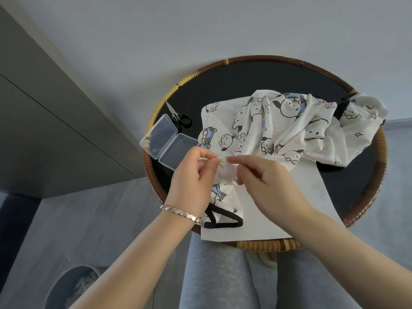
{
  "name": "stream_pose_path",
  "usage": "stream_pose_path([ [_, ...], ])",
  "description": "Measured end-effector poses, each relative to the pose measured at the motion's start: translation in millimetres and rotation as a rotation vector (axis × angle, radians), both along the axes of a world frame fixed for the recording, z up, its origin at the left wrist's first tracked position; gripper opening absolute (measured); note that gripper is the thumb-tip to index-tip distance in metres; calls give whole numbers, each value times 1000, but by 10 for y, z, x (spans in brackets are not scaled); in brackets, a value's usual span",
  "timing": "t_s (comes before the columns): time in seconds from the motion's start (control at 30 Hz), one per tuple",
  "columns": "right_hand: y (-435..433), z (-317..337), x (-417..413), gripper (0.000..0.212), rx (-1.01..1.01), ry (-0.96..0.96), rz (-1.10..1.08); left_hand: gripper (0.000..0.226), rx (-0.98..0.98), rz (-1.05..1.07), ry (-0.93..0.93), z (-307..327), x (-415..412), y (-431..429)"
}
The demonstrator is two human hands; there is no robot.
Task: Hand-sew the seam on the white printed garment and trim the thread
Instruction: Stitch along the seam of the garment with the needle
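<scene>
Garment (278,130): white with cartoon dogs, on the round table (256,58), one edge bunched in your hands.
Needle (233,153): stuck up between your fingertips, slanting away from you.
Left hand (191,177): pinched the cloth.
Right hand (265,181): pinched the needle.
Scissors (178,118): off left, by the clear box (169,141).
Writing: none to read.

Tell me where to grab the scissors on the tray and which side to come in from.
Take the scissors by the black handle loops, coming from above on the garment side. The blades point away toward the tray rim, the loops lie nearest you, and the open clear box crowds their left. Both hands are busy: the left hand pinches the garment, the right hand the needle.
</scene>
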State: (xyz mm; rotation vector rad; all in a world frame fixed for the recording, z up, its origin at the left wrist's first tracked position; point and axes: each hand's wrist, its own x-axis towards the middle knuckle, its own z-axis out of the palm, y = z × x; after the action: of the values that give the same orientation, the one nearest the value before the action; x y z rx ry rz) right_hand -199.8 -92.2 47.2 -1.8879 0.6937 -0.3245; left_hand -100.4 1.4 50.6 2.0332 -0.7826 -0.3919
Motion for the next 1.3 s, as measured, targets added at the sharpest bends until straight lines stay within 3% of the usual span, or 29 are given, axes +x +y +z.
stream_pose_path([
  [0.13,78,16,-54,22,140,-55,1,16,-14,14,44,35,-3,20],
  [0.27,95,19,-93,13,211,-66,-32,12,-39,18,139,72,-27,4],
  [1.03,32,-19,-92,18,-68,-18,-7,12,-42,7,118,44,-33,-7],
  [1.3,61,2,-39,19,-169,38,-23,13,-49,33,-43,-38,-96,0],
])
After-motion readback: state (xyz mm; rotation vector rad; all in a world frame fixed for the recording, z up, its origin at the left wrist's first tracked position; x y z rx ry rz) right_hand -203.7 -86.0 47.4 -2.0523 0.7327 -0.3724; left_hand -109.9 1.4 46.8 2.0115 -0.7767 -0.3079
